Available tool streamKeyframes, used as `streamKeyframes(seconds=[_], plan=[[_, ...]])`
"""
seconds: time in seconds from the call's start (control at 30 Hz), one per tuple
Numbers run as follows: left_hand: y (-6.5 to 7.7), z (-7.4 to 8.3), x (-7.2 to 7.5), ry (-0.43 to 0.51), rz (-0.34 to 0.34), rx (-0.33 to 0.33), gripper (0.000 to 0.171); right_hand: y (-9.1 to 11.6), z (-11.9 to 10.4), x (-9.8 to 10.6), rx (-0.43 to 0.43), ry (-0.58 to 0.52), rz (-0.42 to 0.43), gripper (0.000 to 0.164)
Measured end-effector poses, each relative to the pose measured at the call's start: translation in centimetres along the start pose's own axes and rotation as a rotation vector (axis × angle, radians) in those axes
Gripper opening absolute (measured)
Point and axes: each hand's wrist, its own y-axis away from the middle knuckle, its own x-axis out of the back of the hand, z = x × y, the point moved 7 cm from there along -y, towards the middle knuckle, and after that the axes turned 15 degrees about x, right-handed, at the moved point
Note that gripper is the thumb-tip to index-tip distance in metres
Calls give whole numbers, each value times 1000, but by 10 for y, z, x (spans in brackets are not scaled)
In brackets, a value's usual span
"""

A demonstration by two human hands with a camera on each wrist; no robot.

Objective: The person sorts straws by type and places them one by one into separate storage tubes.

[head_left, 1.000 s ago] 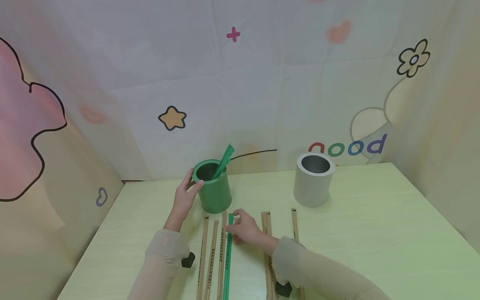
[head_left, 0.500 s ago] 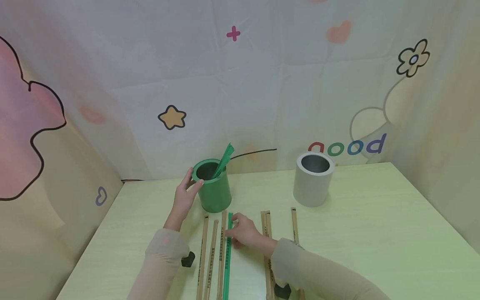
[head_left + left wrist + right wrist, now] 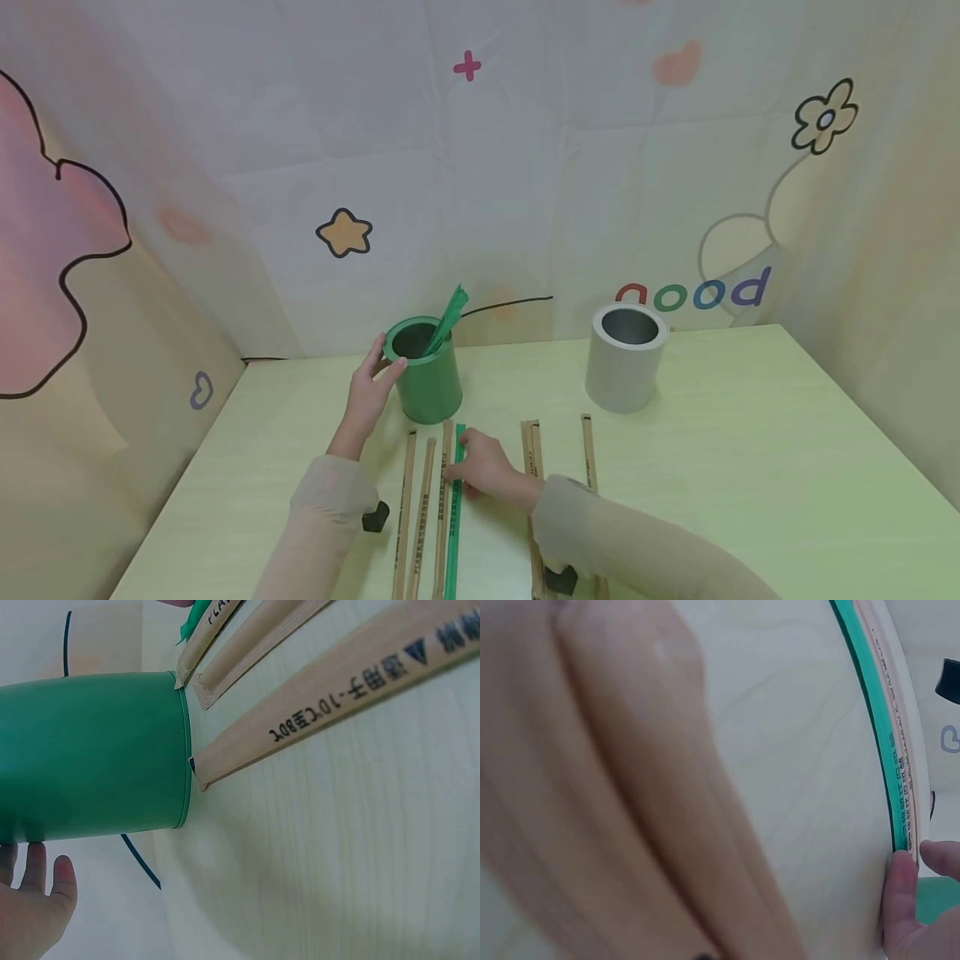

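My left hand [image 3: 367, 398] holds the green cylindrical cup [image 3: 431, 387] at its left side, thumb on the front rim. Crinkled green wrapping [image 3: 448, 321] sticks out of the cup. In the left wrist view, fingertips [image 3: 64, 874] meet the cup's side. My right hand [image 3: 487, 467] is at the upper end of a green-wrapped straw [image 3: 453, 542] lying flat. Its bent thumb and fingers straddle that straw with a gap; the thumb reaches over toward the adjacent brown paper-wrapped straw [image 3: 441, 533]. The right wrist view shows fingertips [image 3: 901, 862] at the green straw's end.
Two more brown-wrapped straws [image 3: 408, 475] lie to the left. Others [image 3: 528, 442] lie under the right forearm, and one [image 3: 588, 442] lies farther right. A white cup [image 3: 626, 375] stands at the back right of the table [image 3: 750, 467], before a printed cloth.
My right hand has shifted slightly left and down, its thumb moving across the green straw. The left hand and the green cup have stayed in place.
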Motion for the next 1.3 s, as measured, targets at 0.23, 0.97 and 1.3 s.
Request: streamKeyframes(seconds=[0.23,0.97,1.3], plan=[[1,0,0,4,0,-2,64,-5,2,0,-11,43,4,50],[-15,-14,2,6,10,-20,64,-11,-2,-1,35,107,-2,51],[0,0,0,8,-1,-2,64,-9,-8,2,34,202,-37,25]])
